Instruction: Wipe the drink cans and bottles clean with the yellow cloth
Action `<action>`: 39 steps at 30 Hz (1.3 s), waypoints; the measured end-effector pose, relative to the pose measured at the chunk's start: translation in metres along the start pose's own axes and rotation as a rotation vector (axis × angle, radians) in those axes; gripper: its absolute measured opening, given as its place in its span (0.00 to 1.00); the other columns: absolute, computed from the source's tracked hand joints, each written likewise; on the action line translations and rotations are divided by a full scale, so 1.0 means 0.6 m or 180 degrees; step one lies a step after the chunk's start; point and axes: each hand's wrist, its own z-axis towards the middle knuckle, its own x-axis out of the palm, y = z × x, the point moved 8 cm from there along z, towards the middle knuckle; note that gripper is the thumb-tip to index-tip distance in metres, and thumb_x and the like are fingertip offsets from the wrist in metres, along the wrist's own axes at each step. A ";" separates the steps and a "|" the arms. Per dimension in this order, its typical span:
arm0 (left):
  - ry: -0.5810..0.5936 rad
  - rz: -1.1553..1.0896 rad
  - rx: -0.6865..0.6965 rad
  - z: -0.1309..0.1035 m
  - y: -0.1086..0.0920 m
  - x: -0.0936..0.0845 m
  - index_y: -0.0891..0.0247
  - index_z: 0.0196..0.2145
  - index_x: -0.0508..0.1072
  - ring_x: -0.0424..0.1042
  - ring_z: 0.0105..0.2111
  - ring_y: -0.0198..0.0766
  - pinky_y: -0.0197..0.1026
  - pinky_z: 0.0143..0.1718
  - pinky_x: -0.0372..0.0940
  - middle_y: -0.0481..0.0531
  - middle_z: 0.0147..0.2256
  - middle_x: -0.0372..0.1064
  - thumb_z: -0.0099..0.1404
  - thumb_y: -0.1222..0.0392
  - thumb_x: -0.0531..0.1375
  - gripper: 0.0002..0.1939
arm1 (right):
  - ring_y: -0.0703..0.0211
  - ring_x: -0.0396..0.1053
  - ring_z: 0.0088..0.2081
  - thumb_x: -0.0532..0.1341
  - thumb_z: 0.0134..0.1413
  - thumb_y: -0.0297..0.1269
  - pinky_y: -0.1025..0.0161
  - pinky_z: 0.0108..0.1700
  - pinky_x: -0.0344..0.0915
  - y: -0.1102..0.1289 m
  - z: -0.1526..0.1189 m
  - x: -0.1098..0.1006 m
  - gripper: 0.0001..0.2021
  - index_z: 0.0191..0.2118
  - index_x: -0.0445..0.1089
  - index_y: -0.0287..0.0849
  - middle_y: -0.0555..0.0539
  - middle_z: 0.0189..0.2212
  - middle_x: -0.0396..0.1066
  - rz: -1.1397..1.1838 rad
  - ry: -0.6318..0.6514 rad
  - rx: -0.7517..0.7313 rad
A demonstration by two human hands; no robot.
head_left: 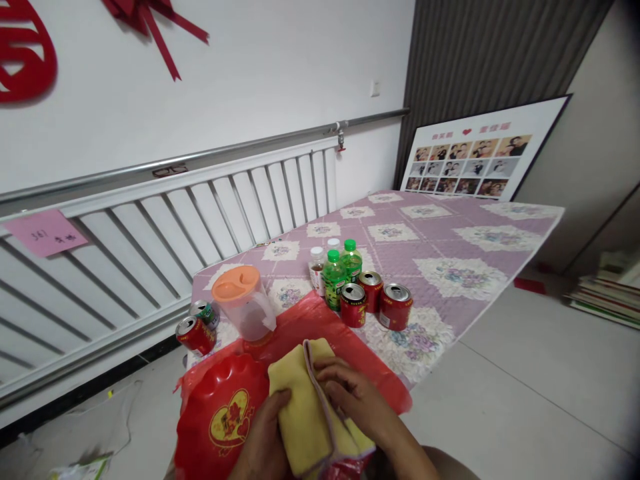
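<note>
A folded yellow cloth [303, 423] with a pinkish edge is held up over the near side of the table. My left hand [267, 433] grips its left side, thumb on top. My right hand [353, 397] lies on the right part, its bent fingers at the fold and edge. Below the cloth, something shiny and red [347, 469] shows in part. Just left of my left hand is a red scalloped tray [193, 413] with a gold heart design. Under these spreads a red plastic sheet [300, 327].
Behind the cloth stands a clear pitcher [253, 317] with an orange lid. Red cans [397, 310] and green-capped bottles [334, 280] are grouped right of it. Two more cans [196, 335] sit at the left edge of the flowered tablecloth [390, 233]. A radiator [200, 220] lines the wall.
</note>
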 end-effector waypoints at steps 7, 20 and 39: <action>-0.0400 -0.0170 -0.0028 -0.017 -0.002 0.008 0.81 0.66 0.58 0.80 0.43 0.58 0.55 0.56 0.66 0.67 0.37 0.81 0.68 0.61 0.55 0.33 | 0.57 0.68 0.28 0.62 0.55 0.54 0.60 0.32 0.64 -0.061 0.007 -0.035 0.16 0.34 0.72 0.45 0.51 0.26 0.70 -0.0225 -0.0902 0.0401; -0.0177 -0.0285 -0.0073 -0.013 0.005 0.005 0.81 0.61 0.65 0.77 0.50 0.63 0.56 0.58 0.65 0.70 0.41 0.81 0.59 0.58 0.60 0.35 | 0.39 0.72 0.57 0.62 0.55 0.50 0.45 0.59 0.63 -0.075 0.001 -0.053 0.27 0.57 0.71 0.40 0.35 0.56 0.74 -0.1291 -0.0761 0.0883; 0.0209 -0.0222 -0.0234 -0.013 -0.026 -0.016 0.74 0.52 0.74 0.75 0.54 0.65 0.60 0.59 0.64 0.66 0.40 0.82 0.54 0.59 0.65 0.28 | 0.53 0.77 0.32 0.73 0.44 0.53 0.59 0.34 0.71 -0.070 -0.022 -0.036 0.25 0.46 0.77 0.46 0.46 0.38 0.82 0.1779 -0.0384 0.1312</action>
